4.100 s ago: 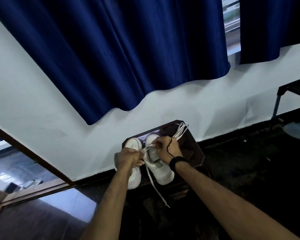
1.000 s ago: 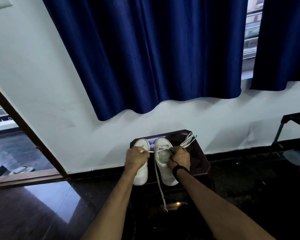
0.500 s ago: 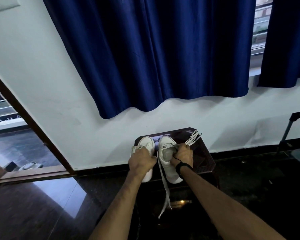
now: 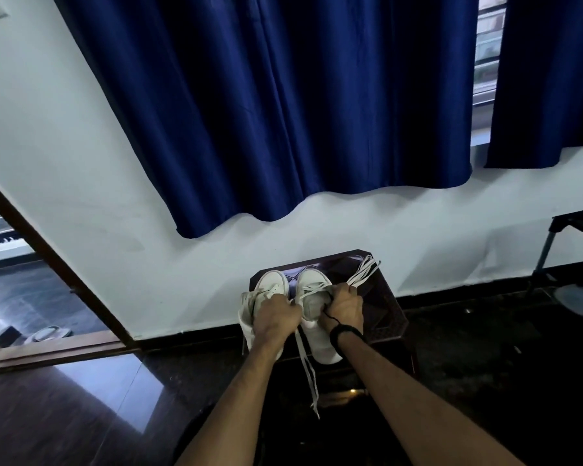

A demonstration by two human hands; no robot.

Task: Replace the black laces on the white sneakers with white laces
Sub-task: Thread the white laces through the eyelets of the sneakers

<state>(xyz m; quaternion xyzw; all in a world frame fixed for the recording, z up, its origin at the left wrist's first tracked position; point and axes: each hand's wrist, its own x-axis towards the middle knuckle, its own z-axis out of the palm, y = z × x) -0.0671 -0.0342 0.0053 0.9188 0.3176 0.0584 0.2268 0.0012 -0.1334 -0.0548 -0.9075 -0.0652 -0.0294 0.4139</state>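
Two white sneakers stood side by side, toes to the wall, on a small dark stool (image 4: 389,309) set against the white wall (image 4: 81,156) beneath a blue curtain (image 4: 283,112). The right sneaker (image 4: 317,327) was the one being laced; the left sneaker (image 4: 270,290) showed no lace that could be made out, its upper partly hidden.

The left hand (image 4: 275,316) was clenched at the inner edge of the right sneaker, its fingers curled round a white lace (image 4: 305,368), the free end of which hung over the stool's front edge toward the dark floor (image 4: 485,381). The right hand (image 4: 345,309) was curled at the outer side of the same opening; whether it gripped the tongue, the eyelet flap or the other lace end could not be told. Judged from this pose, one hand steadied the upper while the other drew the lace taut through an eyelet.

A spare bundle of white laces (image 4: 364,272) lay on the stool just beyond the right hand, probably kept within reach for the second sneaker. A thin black cord (image 4: 332,320) trailed across the back of the right hand toward a black wristband (image 4: 345,332); whether it was a removed lace could not be told.

The stool raised the work, and the wall gave the toes a stop against pulling. The task appeared partway done.
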